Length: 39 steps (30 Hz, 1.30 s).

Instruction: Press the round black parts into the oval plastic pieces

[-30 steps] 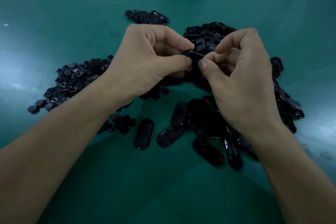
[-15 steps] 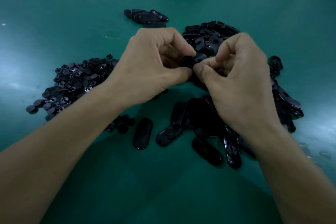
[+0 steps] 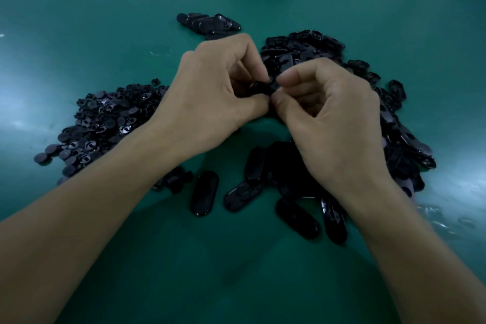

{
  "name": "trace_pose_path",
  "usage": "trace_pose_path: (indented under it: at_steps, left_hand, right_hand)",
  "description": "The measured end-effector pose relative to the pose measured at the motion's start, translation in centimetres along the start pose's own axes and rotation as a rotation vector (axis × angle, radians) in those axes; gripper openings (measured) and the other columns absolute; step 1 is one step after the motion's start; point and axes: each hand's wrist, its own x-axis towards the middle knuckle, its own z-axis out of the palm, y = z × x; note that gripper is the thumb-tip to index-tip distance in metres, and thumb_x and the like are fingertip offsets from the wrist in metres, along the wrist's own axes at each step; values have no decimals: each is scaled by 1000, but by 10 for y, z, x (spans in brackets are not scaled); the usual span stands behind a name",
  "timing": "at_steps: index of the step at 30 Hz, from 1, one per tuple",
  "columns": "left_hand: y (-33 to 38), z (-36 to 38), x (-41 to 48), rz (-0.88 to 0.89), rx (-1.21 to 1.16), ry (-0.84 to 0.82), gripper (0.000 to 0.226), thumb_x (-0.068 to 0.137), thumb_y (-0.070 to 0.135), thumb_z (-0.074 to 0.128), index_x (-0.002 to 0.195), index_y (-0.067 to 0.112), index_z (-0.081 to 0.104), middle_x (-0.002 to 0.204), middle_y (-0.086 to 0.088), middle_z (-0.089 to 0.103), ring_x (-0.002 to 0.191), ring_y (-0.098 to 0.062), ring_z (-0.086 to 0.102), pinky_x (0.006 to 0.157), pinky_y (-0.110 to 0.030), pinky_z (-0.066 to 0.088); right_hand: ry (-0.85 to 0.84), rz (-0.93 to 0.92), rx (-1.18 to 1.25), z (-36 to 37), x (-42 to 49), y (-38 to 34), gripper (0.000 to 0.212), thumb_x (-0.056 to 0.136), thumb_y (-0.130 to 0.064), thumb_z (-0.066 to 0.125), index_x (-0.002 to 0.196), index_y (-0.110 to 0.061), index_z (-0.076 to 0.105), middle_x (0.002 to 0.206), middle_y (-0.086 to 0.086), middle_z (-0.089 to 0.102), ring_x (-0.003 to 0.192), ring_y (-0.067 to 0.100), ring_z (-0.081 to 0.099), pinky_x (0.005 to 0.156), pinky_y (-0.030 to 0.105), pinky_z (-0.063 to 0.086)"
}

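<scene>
My left hand point(image 3: 210, 102) and right hand point(image 3: 336, 123) both pinch one black piece point(image 3: 263, 87) between them, likely to squeeze its parts together.

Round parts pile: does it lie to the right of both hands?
No, the round parts pile lies left of the left hand; oval pieces are heaped on the right.

I can't read any words, numbers or signs here. The black piece point(image 3: 263, 87) pinched between my left hand point(image 3: 210, 102) and my right hand point(image 3: 334, 123) is too dark and small to show any marks. It is the same with the round black parts point(image 3: 105, 123) out past my left hand and the oval pieces point(image 3: 302, 47) just behind my right hand.
</scene>
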Motion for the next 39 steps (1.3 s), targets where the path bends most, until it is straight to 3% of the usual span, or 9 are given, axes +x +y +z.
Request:
trace_pose_path:
  at_steps: [3, 5, 9, 15, 24, 35, 39]
  left_hand:
    - [4, -2, 1, -95, -228, -65, 21, 73, 8, 77, 82, 16, 61, 76, -15, 72, 61, -25, 68, 64, -39, 58]
    - [4, -4, 3, -147, -343, -93, 25, 74, 0, 80, 85, 13, 62, 79, -18, 73, 63, -22, 67, 67, -36, 59]
    - [4, -4, 3, -204, -433, -122, 19, 81, -4, 75, 93, 9, 67, 78, -8, 75, 70, -17, 71, 71, -28, 62]
    - [4, -4, 3, -240, -499, -126, 25, 73, 9, 78, 97, 9, 71, 78, -3, 75, 75, -16, 72, 70, -26, 60]
    - [7, 0, 0, -246, -492, -98, 19, 78, -1, 76, 95, 7, 71, 76, -5, 75, 71, -14, 73, 67, -24, 60]
    - [12, 1, -1, -195, -317, -40, 15, 81, 1, 78, 92, 9, 73, 78, -10, 75, 65, -16, 74, 65, -22, 60]
    - [10, 2, 1, -182, -277, -17, 14, 81, 2, 79, 90, 11, 74, 76, -8, 75, 65, -18, 74, 65, -27, 62]
  right_hand:
    - [-38, 28, 37, -2, 3, 5, 18, 93, -13, 68, 106, -25, 72, 97, -12, 71, 88, -1, 66, 81, 16, 53]
    - [-70, 68, 151, -4, 5, 8, 17, 93, -12, 68, 101, -26, 73, 89, -14, 73, 85, 0, 69, 77, 18, 54]
    - [-89, 117, 311, -8, 7, 9, 17, 89, -10, 73, 89, -27, 72, 73, -11, 74, 69, 2, 70, 62, 11, 49]
    - [-104, 144, 378, -11, 7, 8, 14, 85, -8, 77, 87, -21, 74, 71, -7, 74, 64, 2, 69, 59, 11, 50]
    - [-87, 135, 312, -13, 8, 10, 16, 83, -12, 79, 83, -27, 73, 70, -11, 74, 65, 3, 69, 59, 13, 51]
    - [-47, 152, 227, -10, 6, 13, 14, 82, -19, 79, 81, -31, 72, 72, -15, 73, 68, 2, 70, 61, 15, 52]
    - [-59, 133, 213, -11, 7, 13, 16, 84, -17, 78, 84, -32, 73, 73, -15, 74, 69, 1, 70, 63, 16, 52]
